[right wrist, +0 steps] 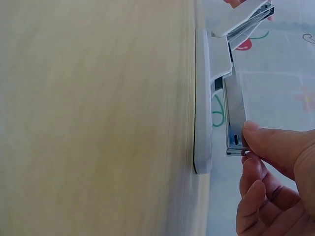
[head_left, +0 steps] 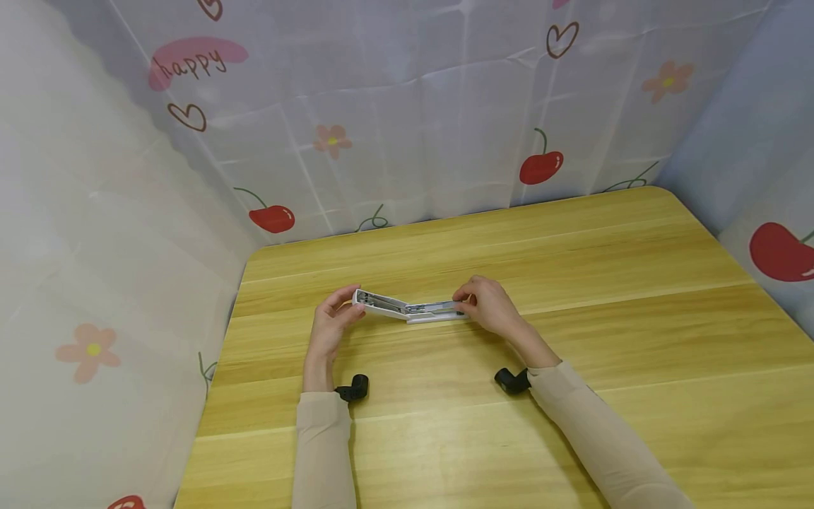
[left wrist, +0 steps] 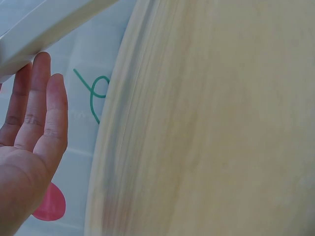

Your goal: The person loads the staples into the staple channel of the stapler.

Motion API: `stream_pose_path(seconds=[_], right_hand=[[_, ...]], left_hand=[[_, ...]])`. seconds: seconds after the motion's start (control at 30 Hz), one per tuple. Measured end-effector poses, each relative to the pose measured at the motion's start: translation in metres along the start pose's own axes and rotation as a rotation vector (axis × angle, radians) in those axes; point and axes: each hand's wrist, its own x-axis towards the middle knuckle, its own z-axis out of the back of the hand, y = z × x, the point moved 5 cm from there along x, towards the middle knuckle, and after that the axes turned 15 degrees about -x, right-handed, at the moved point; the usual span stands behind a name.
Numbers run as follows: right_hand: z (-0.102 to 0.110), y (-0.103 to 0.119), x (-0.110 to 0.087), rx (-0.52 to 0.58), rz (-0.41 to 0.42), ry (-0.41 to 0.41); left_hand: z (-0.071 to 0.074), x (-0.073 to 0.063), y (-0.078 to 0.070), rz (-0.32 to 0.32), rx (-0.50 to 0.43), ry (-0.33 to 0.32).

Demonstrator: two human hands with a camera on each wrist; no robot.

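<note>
A white stapler (head_left: pixel 437 317) lies opened wide on the wooden table, its base flat and its top arm (head_left: pixel 381 304) swung back to the left. My left hand (head_left: pixel 328 326) holds the end of that top arm between thumb and fingers. In the left wrist view several fingertips (left wrist: pixel 43 59) touch the underside of the white arm (left wrist: pixel 49 34). At the other end, my right hand (head_left: pixel 492 305) pinches the tip of the metal staple channel (right wrist: pixel 235 113) between thumb and fingers. The channel stands raised above the white base (right wrist: pixel 203 108), with a gap between them.
The wooden table (head_left: pixel 420 424) reaches back to a white curtain (head_left: pixel 407 127) printed with cherries, flowers and hearts. A black wrist camera (head_left: pixel 353 387) is on the left wrist, and another black camera (head_left: pixel 511 380) on the right.
</note>
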Motion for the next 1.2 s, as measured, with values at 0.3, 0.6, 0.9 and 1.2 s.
stream_pose_path(seconds=[0.3,0.6,0.9,1.2], right_hand=[[-0.001,-0.001,0.000,0.009,-0.004,0.008],[0.000,-0.004,-0.002,0.040,-0.001,0.006],[0.002,-0.011,-0.005,0.072,-0.017,0.004],[-0.001,-0.021,-0.007,0.118,-0.028,0.031]], left_hand=[[0.000,-0.001,-0.001,-0.001,0.000,-0.002],[0.000,0.000,0.000,-0.005,-0.007,0.003],[0.000,0.000,0.001,-0.003,-0.013,-0.011],[0.000,-0.001,0.001,-0.008,-0.035,-0.002]])
